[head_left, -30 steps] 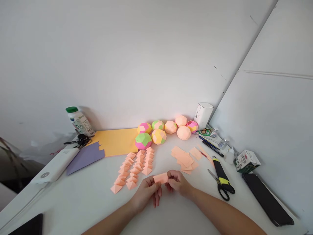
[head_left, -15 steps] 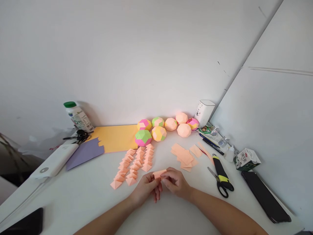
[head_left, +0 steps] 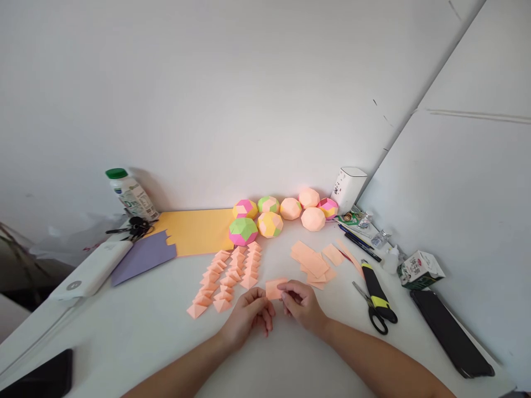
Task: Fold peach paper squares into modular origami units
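Note:
My left hand (head_left: 249,316) and my right hand (head_left: 304,305) meet low in the middle of the white table (head_left: 136,326). Both pinch a small peach paper piece (head_left: 274,289) between fingertips, the paper standing a little above the tabletop. Just left of the hands lie several folded peach paper units (head_left: 226,276) in three slanting rows. To the right, flat peach paper squares (head_left: 314,262) are stacked loosely. Several folded paper balls (head_left: 269,218), peach and multicoloured, stand behind them by the wall.
Black-and-yellow scissors (head_left: 377,301), pens, a small glue bottle (head_left: 391,260), a carton (head_left: 420,269) and a dark phone (head_left: 450,331) line the right side. Orange paper sheet (head_left: 199,231), purple sheet (head_left: 143,258), keys, a green-capped bottle (head_left: 130,194) and a white power bank (head_left: 91,271) lie left. A white box (head_left: 347,189) stands in the corner.
The peach piece, held out long between both hands, has been turned and folded shorter. My hands have drawn closer together. The view has shifted slightly.

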Motion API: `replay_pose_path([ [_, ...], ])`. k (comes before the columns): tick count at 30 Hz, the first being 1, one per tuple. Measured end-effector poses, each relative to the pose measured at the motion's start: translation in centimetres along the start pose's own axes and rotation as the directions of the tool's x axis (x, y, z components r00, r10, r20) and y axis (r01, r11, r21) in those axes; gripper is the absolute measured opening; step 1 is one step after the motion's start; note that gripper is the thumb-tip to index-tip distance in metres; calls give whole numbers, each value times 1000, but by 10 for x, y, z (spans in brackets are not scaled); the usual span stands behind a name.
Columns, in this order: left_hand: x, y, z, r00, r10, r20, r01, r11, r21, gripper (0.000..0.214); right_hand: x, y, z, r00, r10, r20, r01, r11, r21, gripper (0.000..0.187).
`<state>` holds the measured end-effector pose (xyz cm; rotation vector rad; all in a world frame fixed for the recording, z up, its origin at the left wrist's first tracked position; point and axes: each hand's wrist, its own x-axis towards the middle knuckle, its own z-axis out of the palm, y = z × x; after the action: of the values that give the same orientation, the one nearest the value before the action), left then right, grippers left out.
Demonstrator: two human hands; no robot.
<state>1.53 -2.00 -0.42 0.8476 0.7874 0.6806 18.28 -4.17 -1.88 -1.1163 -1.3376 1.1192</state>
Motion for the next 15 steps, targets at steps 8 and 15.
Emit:
replay_pose_path([
  [8,-1,3,1,996,77,-35,-81,991,-110,33,2,-2,-2,998,29,55,-26,999,-48,15],
  [15,1,3,1,993,117,-7,-117,987,-111,37,1,-1,-4,977,31,210,-22,999,-45,34],
])
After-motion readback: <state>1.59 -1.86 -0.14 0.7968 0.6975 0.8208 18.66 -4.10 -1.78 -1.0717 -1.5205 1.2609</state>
